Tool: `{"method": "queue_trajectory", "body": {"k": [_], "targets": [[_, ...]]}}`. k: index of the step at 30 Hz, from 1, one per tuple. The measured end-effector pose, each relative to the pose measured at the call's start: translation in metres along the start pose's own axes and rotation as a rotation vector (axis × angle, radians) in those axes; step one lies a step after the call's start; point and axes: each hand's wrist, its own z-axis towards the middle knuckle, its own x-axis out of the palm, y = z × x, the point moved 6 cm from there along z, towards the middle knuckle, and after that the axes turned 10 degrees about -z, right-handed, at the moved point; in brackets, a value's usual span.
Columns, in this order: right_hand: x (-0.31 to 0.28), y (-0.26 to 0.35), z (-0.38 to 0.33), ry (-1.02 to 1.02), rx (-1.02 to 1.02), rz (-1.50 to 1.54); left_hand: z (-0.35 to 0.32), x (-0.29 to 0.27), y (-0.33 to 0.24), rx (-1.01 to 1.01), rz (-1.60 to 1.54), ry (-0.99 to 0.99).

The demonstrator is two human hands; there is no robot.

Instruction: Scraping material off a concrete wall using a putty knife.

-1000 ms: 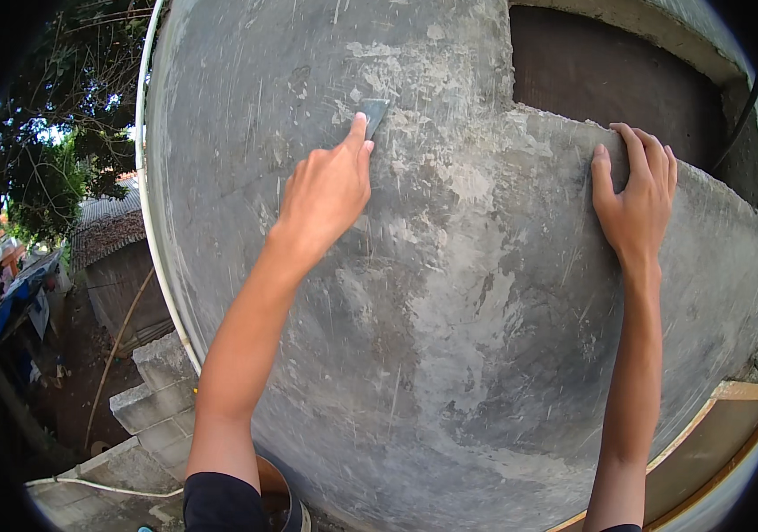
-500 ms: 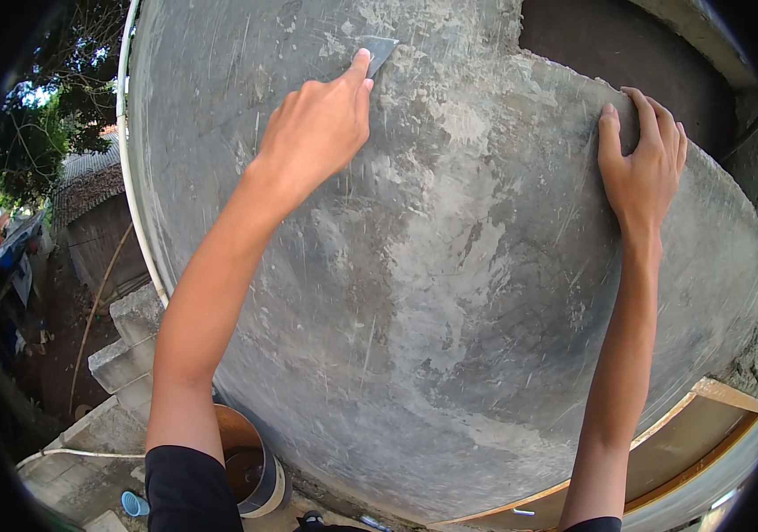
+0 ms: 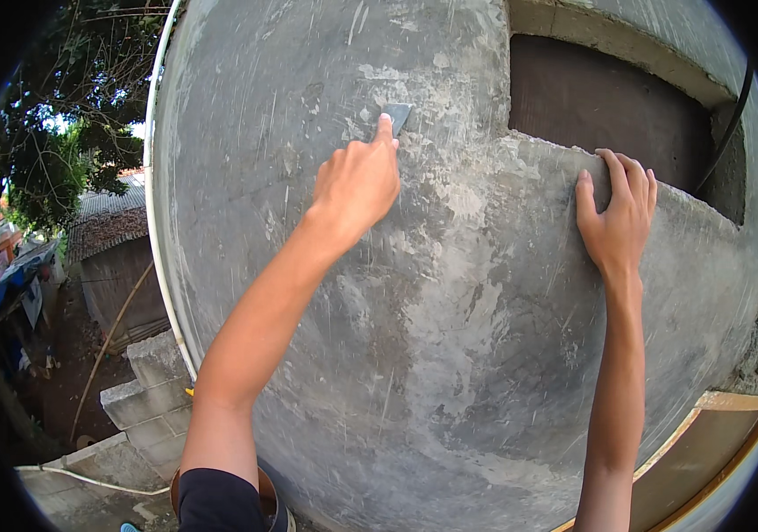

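My left hand [image 3: 357, 188] is closed around a scraper, its index finger stretched along the grey metal blade [image 3: 399, 115]. The handle is hidden inside the fist. The blade lies against the grey cement wall [image 3: 343, 355], beside pale, patchy spots in the upper middle. Further right, my right hand [image 3: 616, 213] holds no tool. Its fingers are spread, and the fingertips rest over the rough lower edge of a recessed opening [image 3: 609, 106] while the palm is against the wall.
A white pipe [image 3: 150, 160] runs down the wall's left edge. Concrete block steps [image 3: 153, 368] stand lower left, with a bucket [image 3: 265, 492] partly behind my left arm. At lower right is a wooden frame [image 3: 734, 402]. A dark cable [image 3: 734, 124] crosses the opening's right side.
The view has tilted upward, so more of the opening shows and less of the bucket. The scraper stays in my left hand against the wall; my right hand remains on the ledge.
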Motion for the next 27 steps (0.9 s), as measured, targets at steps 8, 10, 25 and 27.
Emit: {"method": "queue_trajectory", "body": {"k": [8, 10, 25, 27], "targets": [[0.0, 0.004, 0.008, 0.055, 0.015, -0.002, 0.054, -0.014, 0.003, 0.083, 0.059, -0.043], [0.002, 0.005, 0.006, 0.062, 0.011, 0.012, 0.051, -0.007, 0.0, 0.065, 0.047, -0.044], [0.001, 0.0, 0.005, 0.109, 0.02, 0.004, 0.06, -0.011, -0.006, 0.134, 0.187, 0.059], [-0.002, 0.005, 0.007, 0.102, 0.026, 0.015, 0.071, -0.025, 0.008, 0.079, 0.119, 0.033]]}}
